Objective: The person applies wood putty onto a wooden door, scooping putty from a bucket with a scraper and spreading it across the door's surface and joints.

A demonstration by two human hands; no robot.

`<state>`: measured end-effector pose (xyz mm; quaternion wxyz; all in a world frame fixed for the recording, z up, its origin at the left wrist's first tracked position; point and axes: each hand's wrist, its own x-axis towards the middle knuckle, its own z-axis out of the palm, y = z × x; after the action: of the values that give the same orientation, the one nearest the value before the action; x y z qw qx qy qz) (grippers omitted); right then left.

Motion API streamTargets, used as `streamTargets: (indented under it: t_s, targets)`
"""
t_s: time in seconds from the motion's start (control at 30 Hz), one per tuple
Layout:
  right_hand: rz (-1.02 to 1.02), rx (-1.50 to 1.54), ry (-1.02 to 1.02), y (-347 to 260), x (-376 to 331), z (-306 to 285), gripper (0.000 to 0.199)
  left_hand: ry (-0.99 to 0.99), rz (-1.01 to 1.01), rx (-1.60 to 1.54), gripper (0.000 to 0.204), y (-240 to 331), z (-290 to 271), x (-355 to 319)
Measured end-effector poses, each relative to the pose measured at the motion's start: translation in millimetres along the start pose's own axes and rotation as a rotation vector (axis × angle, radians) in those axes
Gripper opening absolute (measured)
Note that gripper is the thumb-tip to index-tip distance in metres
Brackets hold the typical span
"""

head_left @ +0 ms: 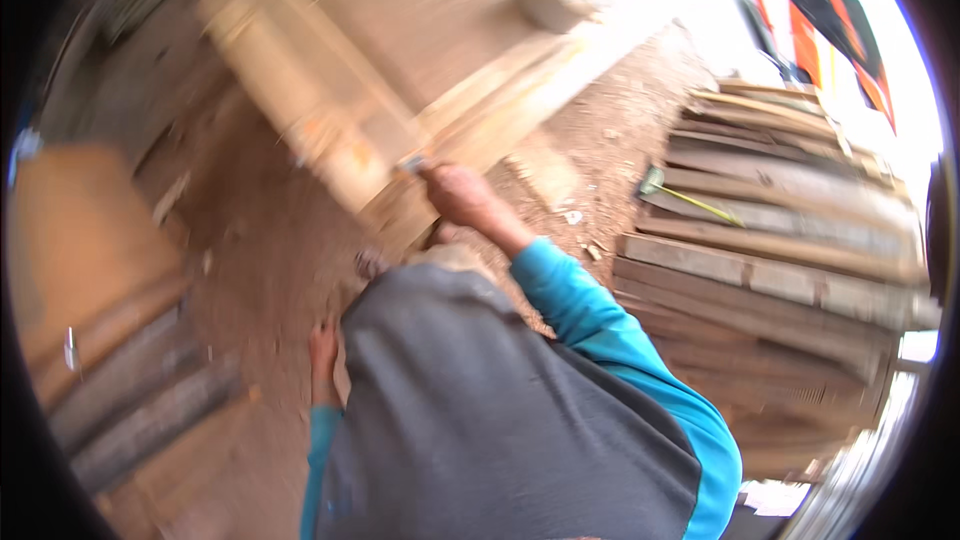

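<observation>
My right hand point(457, 196), in a blue sleeve, is closed at the near corner of a pale wooden frame point(480, 135). A small greyish end shows beyond its fingers, close against the wood; motion blur hides what it is. Wide planks make up the frame's sides, around a flatter brown middle. Down by my left leg hangs my left hand point(323, 348), away from the wood; its fingers are smeared.
On the frame's far side sits a round pale container point(562, 0) with something orange on top. Stacked boards point(760, 240) rise at the right, a thin green-yellow object point(695, 202) lying on them. Planks point(150, 400) lie at the left. Wood scraps point(592, 250) litter the dirt floor.
</observation>
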<state>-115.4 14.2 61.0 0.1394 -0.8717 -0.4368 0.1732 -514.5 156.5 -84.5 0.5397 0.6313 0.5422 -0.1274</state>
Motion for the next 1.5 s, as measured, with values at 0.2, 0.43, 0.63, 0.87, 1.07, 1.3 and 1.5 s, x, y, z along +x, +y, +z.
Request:
streamTargets:
  t_s: [0.2, 0.43, 0.63, 0.87, 1.07, 1.3, 1.5]
  targets:
    - [0.013, -0.016, -0.364, -17.4, 6.2, -20.3, 0.017, -0.041, -0.171, -0.156, 0.047, -61.0, 5.7, 20.5]
    - [0.17, 0.577, -0.391, -53.6, -27.9, -33.2, 0.043, -0.052, -0.317, -0.275, 0.049, -111.8, 7.9, 40.4]
    - [0.25, 0.466, -0.081, -36.4, -50.2, -32.6, 0.041, -0.028, -0.212, -0.327, 0.053, -89.6, 10.7, 39.5]
    - [0.074, 0.147, -0.068, -59.6, -32.6, -15.1, 0.042, 0.067, -0.245, -0.295, 0.046, -77.5, -13.3, 18.1]
    - [-0.005, -0.011, -0.073, -68.1, -43.6, 8.2, 0.02, 0.096, -0.278, -0.341, 0.045, -79.5, -20.0, 10.6]
    - [-0.042, 0.017, -0.053, -60.7, -15.7, -5.3, 0.015, 0.045, -0.259, -0.341, 0.041, -99.1, -12.5, 14.3]
    - [-0.171, 0.083, -0.092, -86.6, -26.8, 17.2, 0.021, 0.077, -0.235, -0.356, 0.046, -95.8, -6.1, 25.8]
